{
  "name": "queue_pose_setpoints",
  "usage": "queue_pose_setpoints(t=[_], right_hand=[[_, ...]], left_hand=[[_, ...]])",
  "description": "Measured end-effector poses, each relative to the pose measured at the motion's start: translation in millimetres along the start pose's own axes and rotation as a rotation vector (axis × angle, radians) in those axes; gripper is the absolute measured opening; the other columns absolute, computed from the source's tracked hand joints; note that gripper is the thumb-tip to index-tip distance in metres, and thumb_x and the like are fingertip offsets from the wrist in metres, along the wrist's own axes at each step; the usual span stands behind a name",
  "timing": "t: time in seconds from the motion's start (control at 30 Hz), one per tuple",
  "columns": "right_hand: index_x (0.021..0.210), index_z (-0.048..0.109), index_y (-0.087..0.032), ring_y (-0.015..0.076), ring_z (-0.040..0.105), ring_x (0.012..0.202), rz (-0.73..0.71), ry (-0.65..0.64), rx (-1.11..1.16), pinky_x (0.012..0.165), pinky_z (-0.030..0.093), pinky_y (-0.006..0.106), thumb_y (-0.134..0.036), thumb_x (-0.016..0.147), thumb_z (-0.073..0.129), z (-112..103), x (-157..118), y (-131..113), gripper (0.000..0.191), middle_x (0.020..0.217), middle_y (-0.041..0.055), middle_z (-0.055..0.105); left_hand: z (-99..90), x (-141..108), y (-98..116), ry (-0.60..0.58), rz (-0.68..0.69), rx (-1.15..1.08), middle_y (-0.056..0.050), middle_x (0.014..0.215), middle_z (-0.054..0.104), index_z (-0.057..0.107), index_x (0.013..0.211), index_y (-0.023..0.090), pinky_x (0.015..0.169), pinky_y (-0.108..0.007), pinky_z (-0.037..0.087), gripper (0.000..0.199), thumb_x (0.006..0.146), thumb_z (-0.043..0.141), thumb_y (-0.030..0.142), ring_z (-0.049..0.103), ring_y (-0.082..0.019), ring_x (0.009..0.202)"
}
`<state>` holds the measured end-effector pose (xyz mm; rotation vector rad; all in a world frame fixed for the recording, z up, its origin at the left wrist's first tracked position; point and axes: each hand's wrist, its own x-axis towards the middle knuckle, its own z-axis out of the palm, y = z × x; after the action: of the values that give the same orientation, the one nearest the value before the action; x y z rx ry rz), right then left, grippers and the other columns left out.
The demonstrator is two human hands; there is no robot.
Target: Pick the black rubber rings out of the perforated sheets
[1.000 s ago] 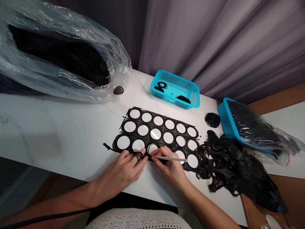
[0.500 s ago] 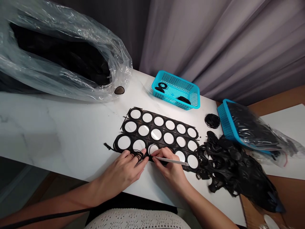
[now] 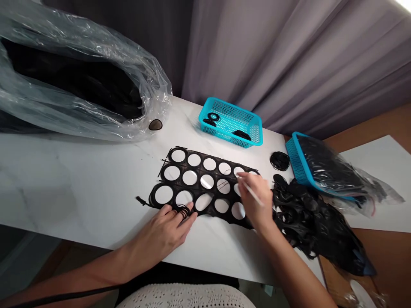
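Overlapping black sheet [image 3: 212, 208], right hand [image 3: 257, 199], scraps [image 3: 321, 218] nearby

The left hand [image 3: 170, 229] lies palm down, fingers parted, while the blurred right hand [image 3: 257, 199] pinches.

There are two hands [image 3: 170, 230] [image 3: 260, 217], two baskets [image 3: 237, 113] [image 3: 294, 159], one tool [image 3: 251, 192].
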<state>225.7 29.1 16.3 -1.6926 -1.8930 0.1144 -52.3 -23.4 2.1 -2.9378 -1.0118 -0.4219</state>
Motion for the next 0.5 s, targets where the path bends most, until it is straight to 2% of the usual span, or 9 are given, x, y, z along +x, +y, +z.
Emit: queue_pose_setpoints(t=[0.07, 0.13, 0.2, 0.27, 0.37, 0.43, 0.5], right_hand=[[0.086, 0.06, -0.021, 0.0265, 0.064, 0.087, 0.098, 0.055, -0.006, 0.078, 0.044, 0.039, -0.029, 0.096, 0.052, -18.0, 12.8, 15.9, 0.015, 0.095, 0.0107, 0.074], [0.079, 0.056, -0.022, 0.0243, 0.065, 0.083, 0.164, 0.023, 0.066, 0.072, 0.047, 0.035, -0.033, 0.095, 0.055, -36.0, 13.3, 21.8, 0.019, 0.094, 0.0088, 0.075], [0.073, 0.054, -0.022, 0.0217, 0.066, 0.08, 0.229, -0.133, 0.233, 0.068, 0.049, 0.032, -0.034, 0.093, 0.059, -50.6, 3.1, 16.5, 0.023, 0.094, 0.006, 0.076], [0.072, 0.057, -0.022, 0.0204, 0.067, 0.079, 0.274, -0.382, 0.454, 0.068, 0.049, 0.03, -0.032, 0.091, 0.062, -58.9, -13.4, 2.0, 0.022, 0.092, 0.0041, 0.076], [0.073, 0.061, -0.022, 0.0197, 0.068, 0.084, 0.28, -0.687, 0.743, 0.07, 0.05, 0.029, -0.023, 0.089, 0.061, -59.3, -40.4, -28.6, 0.016, 0.092, 0.0033, 0.076], [0.076, 0.064, -0.022, 0.0192, 0.068, 0.083, 0.312, -0.793, 0.885, 0.069, 0.051, 0.028, -0.02, 0.088, 0.062, -55.4, -55.0, -48.4, 0.012, 0.093, 0.003, 0.077], [0.078, 0.066, -0.022, 0.0187, 0.068, 0.081, 0.362, -0.848, 0.979, 0.069, 0.052, 0.028, -0.021, 0.088, 0.064, -52.3, -64.5, -63.5, 0.01, 0.092, 0.0029, 0.077]], left_hand=[[-1.7, -0.1, -2.0, 0.005, -0.008, -0.024, -0.01, 0.104, 0.072, 0.058, 0.134, 0.014, 0.079, -0.036, 0.041, 0.042, 0.095, 0.046, 0.006, 0.057, -0.017, 0.068], [-3.4, -0.6, -6.6, 0.022, -0.037, -0.113, -0.008, 0.105, 0.072, 0.06, 0.132, 0.017, 0.08, -0.036, 0.043, 0.04, 0.097, 0.044, 0.007, 0.057, -0.016, 0.069], [-7.1, 0.9, -12.8, 0.037, -0.142, -0.296, -0.006, 0.106, 0.071, 0.063, 0.129, 0.023, 0.081, -0.034, 0.046, 0.038, 0.098, 0.044, 0.012, 0.059, -0.016, 0.074], [-13.7, 6.4, -17.8, 0.034, -0.336, -0.571, -0.002, 0.101, 0.071, 0.065, 0.123, 0.027, 0.077, -0.03, 0.049, 0.033, 0.098, 0.046, 0.017, 0.061, -0.015, 0.078], [-25.1, 22.2, -17.0, -0.039, -0.571, -1.013, -0.001, 0.093, 0.072, 0.065, 0.114, 0.025, 0.063, -0.025, 0.048, 0.023, 0.097, 0.05, 0.03, 0.061, -0.014, 0.076], [-29.9, 33.7, -10.5, -0.108, -0.635, -1.215, -0.002, 0.088, 0.071, 0.063, 0.113, 0.023, 0.055, -0.024, 0.044, 0.026, 0.099, 0.047, 0.038, 0.056, -0.013, 0.065], [-30.9, 42.0, -2.0, -0.154, -0.671, -1.31, -0.002, 0.083, 0.069, 0.062, 0.112, 0.022, 0.054, -0.024, 0.043, 0.03, 0.1, 0.043, 0.042, 0.049, -0.011, 0.057]])
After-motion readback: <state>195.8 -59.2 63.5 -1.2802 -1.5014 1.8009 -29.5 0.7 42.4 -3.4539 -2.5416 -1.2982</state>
